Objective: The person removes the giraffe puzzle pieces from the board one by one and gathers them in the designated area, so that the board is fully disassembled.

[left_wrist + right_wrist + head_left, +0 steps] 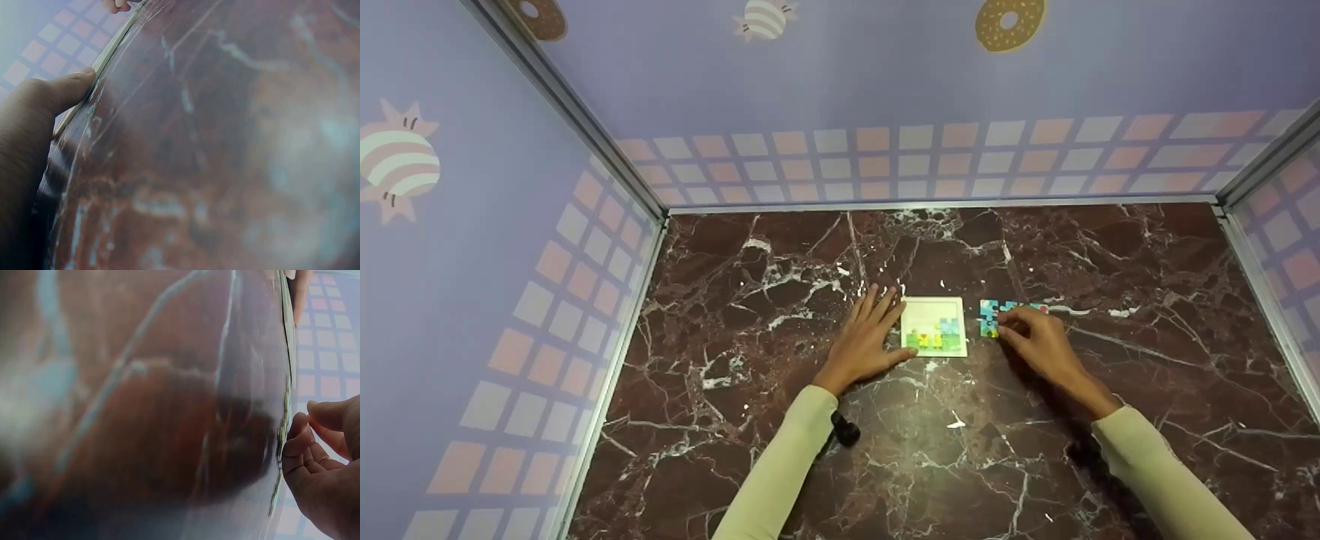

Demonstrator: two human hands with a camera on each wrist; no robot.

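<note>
A square, light-rimmed puzzle tray [933, 304] lies flat on the table, with joined pieces showing yellow figures on green along its lower part and a bit of blue at the right. My left hand [866, 341] is spread at the tray's left side, its thumb [73, 90] at the lower left corner. Right of the tray lies a group of blue, green and red jigsaw pieces [988, 306]. Over these my right hand [1041, 341] is bent, thumb and forefinger tips close together at the pieces. In the right wrist view its fingers [298, 447] curl; I cannot tell whether they pinch a piece.
The brown marbled table [810, 465] has white veins and a glossy sheen. Lilac panels [840, 82] with pink and white squares enclose its back and sides. Both forearms in pale sleeves [780, 465] reach in from the near edge.
</note>
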